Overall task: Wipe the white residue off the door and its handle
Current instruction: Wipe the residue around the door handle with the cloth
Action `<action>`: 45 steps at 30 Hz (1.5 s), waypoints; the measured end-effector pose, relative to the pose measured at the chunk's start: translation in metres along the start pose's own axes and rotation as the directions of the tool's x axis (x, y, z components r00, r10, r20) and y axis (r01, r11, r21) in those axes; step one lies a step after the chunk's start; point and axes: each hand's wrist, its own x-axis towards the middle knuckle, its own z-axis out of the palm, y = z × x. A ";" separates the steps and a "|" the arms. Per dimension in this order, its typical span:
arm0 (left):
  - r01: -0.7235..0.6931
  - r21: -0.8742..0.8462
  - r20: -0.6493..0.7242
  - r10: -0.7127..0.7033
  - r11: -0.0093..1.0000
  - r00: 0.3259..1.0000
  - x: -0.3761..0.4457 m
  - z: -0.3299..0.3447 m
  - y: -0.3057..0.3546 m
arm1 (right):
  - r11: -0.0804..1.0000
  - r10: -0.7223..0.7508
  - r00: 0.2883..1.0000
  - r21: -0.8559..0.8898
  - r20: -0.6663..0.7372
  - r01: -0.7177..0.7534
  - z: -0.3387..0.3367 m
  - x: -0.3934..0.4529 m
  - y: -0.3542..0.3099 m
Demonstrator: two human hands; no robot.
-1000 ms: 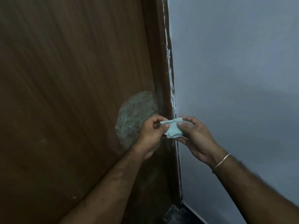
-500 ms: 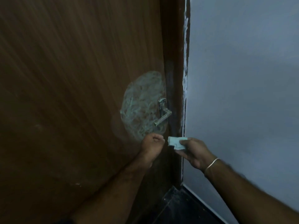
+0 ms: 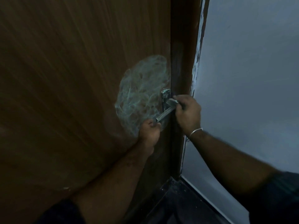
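Note:
The brown wooden door [image 3: 64,78] carries a round patch of swirled white residue [image 3: 142,94] beside its metal lever handle [image 3: 165,114], whose back plate is smeared too. My right hand [image 3: 187,112] is shut on a small pale folded cloth [image 3: 173,101] and presses it against the handle where the lever meets the plate. My left hand [image 3: 149,132] is curled into a fist against the door, just under the lever's free end. Whether it touches the lever is unclear.
A dark door frame [image 3: 182,62] with flecks of white paint runs along the door's right edge. A pale grey wall [image 3: 250,78] fills the right side. The dark floor [image 3: 174,199] shows at the bottom corner.
My right hand has carried the cloth up from below the handle onto the handle's base. My left hand has risen a little, to the lever's tip. The view has shifted to show more of the door.

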 end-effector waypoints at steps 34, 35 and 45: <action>-0.023 0.151 -0.037 0.028 0.988 0.999 0.014 -0.003 0.022 | 0.789 -0.417 0.735 -0.190 0.534 0.585 0.017 -0.005 0.022; -0.014 0.152 -0.047 0.021 0.988 0.999 0.015 -0.003 0.021 | 0.838 -0.359 0.806 -0.217 0.470 0.501 0.017 -0.004 0.024; -0.023 0.202 0.022 0.019 0.979 1.000 0.015 -0.008 0.025 | 0.935 -0.329 0.825 0.038 0.459 0.352 0.034 -0.045 0.010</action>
